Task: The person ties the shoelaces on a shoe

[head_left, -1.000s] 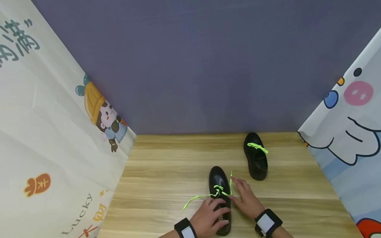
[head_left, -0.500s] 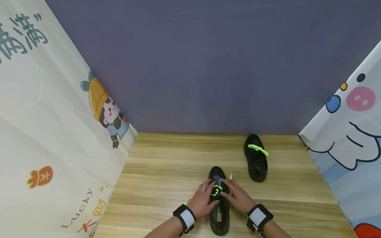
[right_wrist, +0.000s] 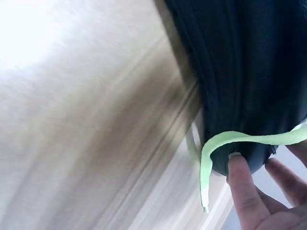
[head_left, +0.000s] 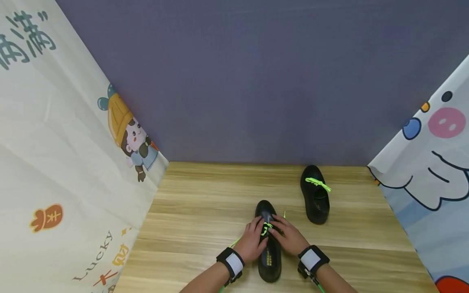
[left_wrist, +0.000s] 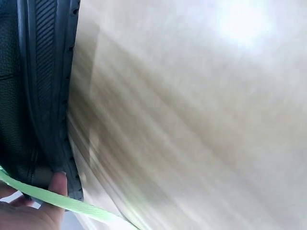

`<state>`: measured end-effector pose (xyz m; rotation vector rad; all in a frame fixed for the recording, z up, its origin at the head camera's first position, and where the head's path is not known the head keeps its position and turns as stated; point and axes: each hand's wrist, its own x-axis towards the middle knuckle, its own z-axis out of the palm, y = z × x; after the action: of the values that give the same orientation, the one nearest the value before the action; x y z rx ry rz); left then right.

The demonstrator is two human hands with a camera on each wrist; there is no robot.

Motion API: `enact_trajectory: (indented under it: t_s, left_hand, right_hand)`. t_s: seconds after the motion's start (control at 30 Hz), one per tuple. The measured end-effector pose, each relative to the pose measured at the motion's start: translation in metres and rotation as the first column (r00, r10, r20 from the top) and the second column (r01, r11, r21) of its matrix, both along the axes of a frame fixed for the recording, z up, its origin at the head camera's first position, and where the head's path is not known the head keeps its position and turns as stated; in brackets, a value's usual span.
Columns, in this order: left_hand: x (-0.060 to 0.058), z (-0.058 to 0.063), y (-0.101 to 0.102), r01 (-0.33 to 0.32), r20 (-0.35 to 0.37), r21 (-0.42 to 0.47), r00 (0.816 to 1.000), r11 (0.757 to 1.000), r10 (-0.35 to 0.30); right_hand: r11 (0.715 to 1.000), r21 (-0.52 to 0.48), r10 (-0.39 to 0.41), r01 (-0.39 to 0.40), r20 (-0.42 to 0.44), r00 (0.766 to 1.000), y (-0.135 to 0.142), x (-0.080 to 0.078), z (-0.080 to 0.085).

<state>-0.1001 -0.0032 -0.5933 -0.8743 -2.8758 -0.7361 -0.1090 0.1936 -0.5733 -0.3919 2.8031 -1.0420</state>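
Two hands (head_left: 250, 243) (head_left: 291, 237) touching one black shoe (head_left: 272, 249), one other shoe (head_left: 312, 204) apart.

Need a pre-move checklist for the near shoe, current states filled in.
1. Near shoe upright, sole on wood surface: ok.
2. Left hand and right hand both touching near shoe: ok.
3. Near lace tied in a bow: not ok; a loose tail on each side.
4. Left tail clear of left fingers: not ok; crosses one in the left wrist view.
5. Firm grip on near shoe: cannot tell.
6. Far shoe clear of both hands: ok.
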Motion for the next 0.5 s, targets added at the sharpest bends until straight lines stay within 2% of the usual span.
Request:
enact_trajectory:
  t_s: [0.27,0.5]
  left_hand:
    - [-0.0094,-0.0039,-0.0018,0.000,-0.002,0.022,1.000,1.000,0.000]
    - [-0.0084,0.0007,-0.0028,-0.046,0.115,0.113,0.993,0.992,0.033]
  right_hand:
    - [1.000,0.017,-0.027,0.027,0.027,0.999,-0.0049,-0.0076,0.0009]
    - [0.999,-0.006,-0.042,0.042,0.037,0.998,-0.0038,-0.0061,-0.0001]
